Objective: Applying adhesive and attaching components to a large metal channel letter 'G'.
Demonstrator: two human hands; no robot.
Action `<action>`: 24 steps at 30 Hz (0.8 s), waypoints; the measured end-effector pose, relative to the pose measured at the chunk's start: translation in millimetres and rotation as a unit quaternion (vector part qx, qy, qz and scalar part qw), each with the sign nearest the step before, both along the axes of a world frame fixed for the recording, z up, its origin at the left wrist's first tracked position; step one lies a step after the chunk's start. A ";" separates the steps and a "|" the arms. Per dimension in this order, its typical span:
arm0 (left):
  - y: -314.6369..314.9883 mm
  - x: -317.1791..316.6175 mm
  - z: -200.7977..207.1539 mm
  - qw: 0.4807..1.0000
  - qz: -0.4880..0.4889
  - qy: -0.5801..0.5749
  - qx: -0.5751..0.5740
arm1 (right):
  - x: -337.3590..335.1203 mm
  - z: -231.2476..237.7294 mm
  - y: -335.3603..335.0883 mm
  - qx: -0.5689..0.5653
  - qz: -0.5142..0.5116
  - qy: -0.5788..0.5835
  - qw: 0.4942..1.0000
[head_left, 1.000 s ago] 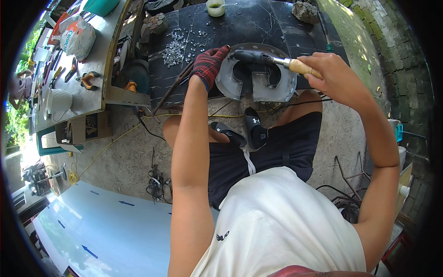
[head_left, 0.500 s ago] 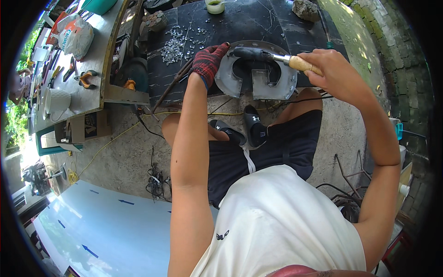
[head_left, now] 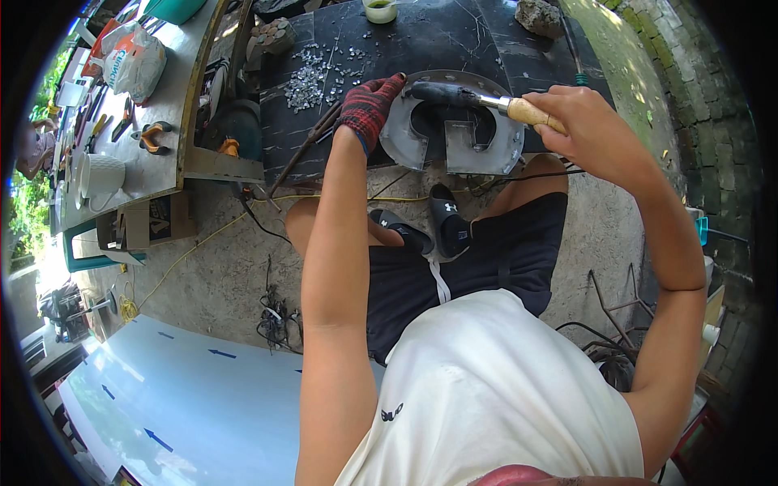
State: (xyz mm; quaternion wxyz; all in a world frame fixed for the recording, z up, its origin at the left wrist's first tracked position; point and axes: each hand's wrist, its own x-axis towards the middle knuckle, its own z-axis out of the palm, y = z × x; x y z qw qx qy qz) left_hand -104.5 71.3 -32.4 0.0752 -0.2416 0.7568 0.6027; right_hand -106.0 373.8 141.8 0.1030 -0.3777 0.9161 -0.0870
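Observation:
My right hand (head_left: 571,121), bare, is closed round the wooden handle of what looks like a soldering iron (head_left: 446,92). Its metal shaft points left, and its dark, long head lies over the top of a curved sheet-metal piece (head_left: 403,144). That grey piece, hook-shaped with an inner arm and raised edges, sits at the table's near edge above my knees. In a red-and-black checked glove, my left hand (head_left: 369,109) grips the piece's upper left rim, fingers pressed together. Dark rods (head_left: 304,154) lean beside the glove. The head hides part of the piece.
Small shiny metal bits (head_left: 308,78) lie on the black marbled table (head_left: 442,44). A jar of green stuff (head_left: 379,11) and a rough stone (head_left: 537,18) stand at the back. The left bench (head_left: 162,174) holds a white mug (head_left: 101,176) and tools. A yellow cord (head_left: 190,255) crosses the floor.
Both hands, the iron and the metal piece keep nearly the same places. The whole view has shifted very slightly.

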 end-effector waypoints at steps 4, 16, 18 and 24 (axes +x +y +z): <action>-0.2 -1.8 -2.7 1.000 -0.001 0.002 0.001 | 2.3 1.7 -2.1 -0.005 -0.004 0.009 1.000; 0.6 -2.4 -1.3 1.000 0.001 -0.006 0.008 | 4.3 4.2 -7.9 0.013 -0.009 0.017 1.000; 0.5 -1.3 0.2 1.000 -0.002 -0.005 0.004 | 5.2 3.9 -8.8 0.016 -0.003 0.037 0.999; -1.0 -2.1 -2.7 1.000 -0.005 0.006 0.001 | 6.2 7.8 -13.0 0.024 0.002 0.045 0.999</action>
